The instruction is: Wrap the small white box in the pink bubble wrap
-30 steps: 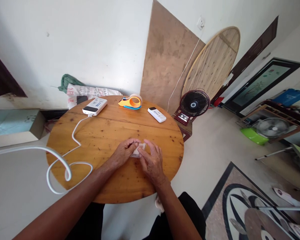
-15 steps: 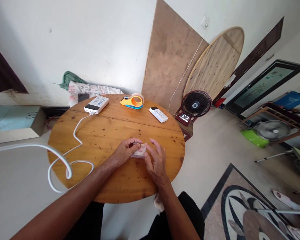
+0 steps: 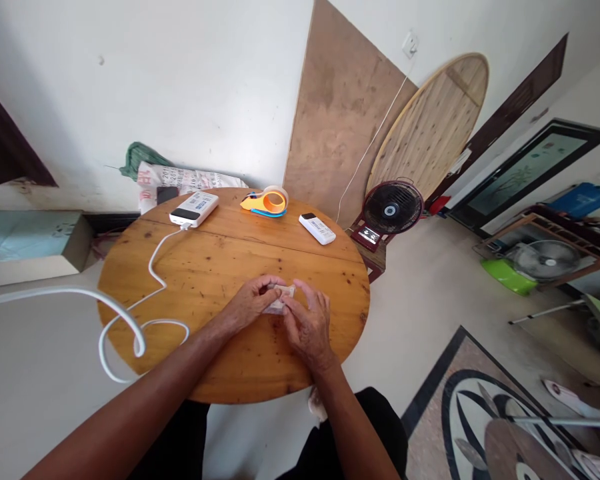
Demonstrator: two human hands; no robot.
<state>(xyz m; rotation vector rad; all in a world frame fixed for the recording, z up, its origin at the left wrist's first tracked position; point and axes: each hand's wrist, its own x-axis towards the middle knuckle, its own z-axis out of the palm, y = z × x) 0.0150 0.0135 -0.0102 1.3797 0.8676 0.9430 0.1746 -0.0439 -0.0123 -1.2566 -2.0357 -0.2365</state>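
Wooden table (image 3: 220,260), pale block (image 3: 275,307) between hands (image 3: 251,305) (image 3: 310,328)

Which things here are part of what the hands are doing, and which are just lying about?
In use:
small pale block
left hand, gripping it
right hand, thumb against it
wooden table, beneath

Seemingly just lying about:
orange tape dispenser
large white device, cable attached
small white device
dark fan beyond the table
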